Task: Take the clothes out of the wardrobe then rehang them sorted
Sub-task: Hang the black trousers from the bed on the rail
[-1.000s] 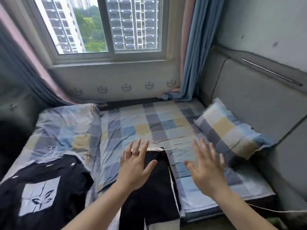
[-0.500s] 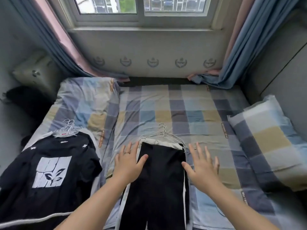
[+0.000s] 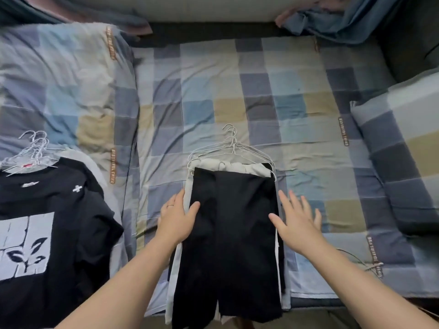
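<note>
The one camera sits on the person's head, at the near edge of the bed [image 3: 237, 91], and it faces forward and steeply down. It is close to the bed: both hands, the left hand [image 3: 177, 216] and the right hand [image 3: 298, 222], come in from the bottom edge. The wide lens reaches from the curtain [image 3: 332, 20] at the top to the pillow [image 3: 403, 150] at the right.

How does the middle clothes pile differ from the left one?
The middle pile is topped by a plain black garment, the left pile by a black T-shirt with a white print. The left hand touches the middle pile; nothing touches the left pile. Both lie flat on the bed, on wire hangers.
</note>
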Demonstrator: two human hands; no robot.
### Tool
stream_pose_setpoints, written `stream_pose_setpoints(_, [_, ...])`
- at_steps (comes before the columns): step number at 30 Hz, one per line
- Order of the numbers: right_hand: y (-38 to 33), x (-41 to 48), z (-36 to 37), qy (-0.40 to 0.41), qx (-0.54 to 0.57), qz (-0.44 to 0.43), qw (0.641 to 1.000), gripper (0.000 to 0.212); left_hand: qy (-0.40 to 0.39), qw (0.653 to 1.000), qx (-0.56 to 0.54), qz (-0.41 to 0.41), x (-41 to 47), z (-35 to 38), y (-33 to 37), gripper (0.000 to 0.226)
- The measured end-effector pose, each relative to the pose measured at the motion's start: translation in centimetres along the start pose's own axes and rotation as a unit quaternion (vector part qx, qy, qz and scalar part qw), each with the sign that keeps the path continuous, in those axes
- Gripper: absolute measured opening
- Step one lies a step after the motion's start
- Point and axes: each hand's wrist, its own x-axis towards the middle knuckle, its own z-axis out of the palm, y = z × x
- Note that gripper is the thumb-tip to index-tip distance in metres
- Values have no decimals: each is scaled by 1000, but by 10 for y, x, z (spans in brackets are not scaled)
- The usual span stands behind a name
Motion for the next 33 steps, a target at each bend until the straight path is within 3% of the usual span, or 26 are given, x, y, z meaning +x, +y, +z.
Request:
stream_pose_setpoints(12, [31, 220, 121, 1, 36, 68, 997, 72, 19, 996, -91, -6, 212, 92, -34, 69])
stream_pose_setpoints(16, [39, 271, 136, 20, 202, 115, 972, 87, 38, 994, -105, 20, 257, 95, -32, 75])
stream_pose_setpoints(19, [39, 285, 135, 43, 299, 129, 945, 66, 37, 990, -133, -4, 280, 96, -31, 66])
stream_pose_setpoints(23, [34, 287, 122, 85, 460, 163, 869, 29, 49, 977, -203, -46, 290, 86, -23, 82])
stream_pose_setpoints(25, [33, 282, 110, 77, 542, 195, 814, 24, 37, 952, -285, -103, 288, 78, -15, 86])
stream_pose_setpoints(28, [36, 265, 83, 76, 600, 218, 766, 18, 26, 897, -416, -148, 273, 63, 2, 65])
stream_pose_setpoints(33, [42, 203, 23, 51, 705, 233, 668, 20, -4, 860, -485, -157, 218, 26, 30, 68])
